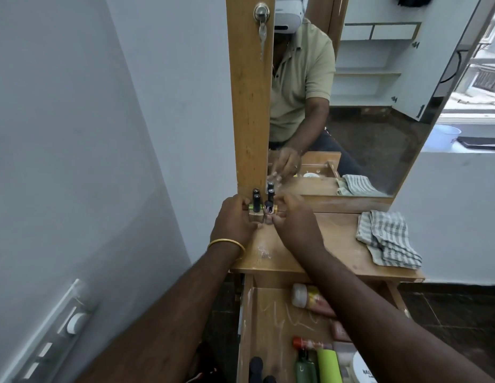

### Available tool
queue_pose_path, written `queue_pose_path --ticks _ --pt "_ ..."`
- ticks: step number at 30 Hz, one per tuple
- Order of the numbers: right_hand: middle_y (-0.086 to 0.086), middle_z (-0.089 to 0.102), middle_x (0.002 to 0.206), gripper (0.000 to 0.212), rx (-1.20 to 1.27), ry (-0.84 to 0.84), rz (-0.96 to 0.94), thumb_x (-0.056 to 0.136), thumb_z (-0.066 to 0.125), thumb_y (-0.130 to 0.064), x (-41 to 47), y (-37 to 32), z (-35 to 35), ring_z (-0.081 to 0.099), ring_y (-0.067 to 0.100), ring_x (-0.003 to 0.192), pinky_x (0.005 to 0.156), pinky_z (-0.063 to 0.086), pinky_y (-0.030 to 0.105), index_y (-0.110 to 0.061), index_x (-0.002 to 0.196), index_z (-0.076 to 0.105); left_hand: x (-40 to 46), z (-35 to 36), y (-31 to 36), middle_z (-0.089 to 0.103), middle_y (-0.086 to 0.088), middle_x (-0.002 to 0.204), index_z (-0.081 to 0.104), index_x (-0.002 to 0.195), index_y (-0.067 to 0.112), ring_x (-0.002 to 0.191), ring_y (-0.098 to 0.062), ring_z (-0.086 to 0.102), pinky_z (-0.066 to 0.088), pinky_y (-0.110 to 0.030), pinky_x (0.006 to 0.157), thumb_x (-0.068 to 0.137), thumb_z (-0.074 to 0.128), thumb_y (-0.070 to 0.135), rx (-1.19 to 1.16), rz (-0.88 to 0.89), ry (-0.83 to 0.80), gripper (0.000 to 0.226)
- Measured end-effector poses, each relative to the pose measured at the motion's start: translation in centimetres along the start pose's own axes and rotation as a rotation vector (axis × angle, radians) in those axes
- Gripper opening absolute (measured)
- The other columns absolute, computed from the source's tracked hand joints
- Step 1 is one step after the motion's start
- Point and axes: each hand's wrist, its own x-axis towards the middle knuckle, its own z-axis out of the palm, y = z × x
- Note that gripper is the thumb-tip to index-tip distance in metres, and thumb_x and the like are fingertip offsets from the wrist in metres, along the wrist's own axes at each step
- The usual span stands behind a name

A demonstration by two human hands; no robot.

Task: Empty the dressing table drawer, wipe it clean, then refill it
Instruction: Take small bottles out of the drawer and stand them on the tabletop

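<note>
Tabletop (pixel 318 244) wood, scuffed matt; cloth (pixel 390 239) woven, striped; bottles (pixel 256 201) glossy, probably glass.

Two hands, left (pixel 235 217) and right (pixel 291 217), were at two nail polish bottles (pixel 256 201) on the tabletop (pixel 318 244). One striped cloth (pixel 390 237) lay there. One drawer (pixel 247 327) stood open, with at least six bottles (pixel 309 297) and a jar (pixel 363 370) inside. One gold bangle (pixel 225 243) circled the left wrist.

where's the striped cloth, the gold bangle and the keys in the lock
grey and white striped folded cloth (pixel 390 237), head view, middle of the top fold
thin gold metal bangle (pixel 227 242), head view, upper arc on the left wrist
silver metal keys (pixel 262 37), head view, on the hanging key below the round lock
</note>
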Motion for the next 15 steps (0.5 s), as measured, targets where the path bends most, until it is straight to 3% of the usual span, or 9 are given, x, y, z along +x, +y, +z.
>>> queue_pose_path --ticks 9,15 --pt "0.002 0.061 0.115 0.036 -0.01 -0.022 -0.038 0.083 0.073 -0.012 -5.4 -3.8 -4.0 0.062 0.02 0.094 0.08 0.055 0.042 -0.021 0.117 0.061 -7.2 -4.0 2.2 0.055 -0.005 0.13 0.055 0.123 0.018 0.112 -0.026 0.058 0.049 -0.034 0.091 0.072 0.086 0.025 0.104 0.05 -0.042 0.06" --pt "-0.006 0.061 0.11 0.03 -0.191 -0.327 0.042 0.083 0.074 -0.026 -12.2 -4.8 -4.5 0.059 0.013 0.097 0.084 0.054 0.035 -0.027 0.112 0.064 -13.3 -5.0 1.5 0.057 -0.004 0.125 0.06 0.116 0.021 0.109 -0.025 0.059 0.05 -0.037 0.089 0.078 0.079 0.018 0.186 0.097 -0.098 0.042"
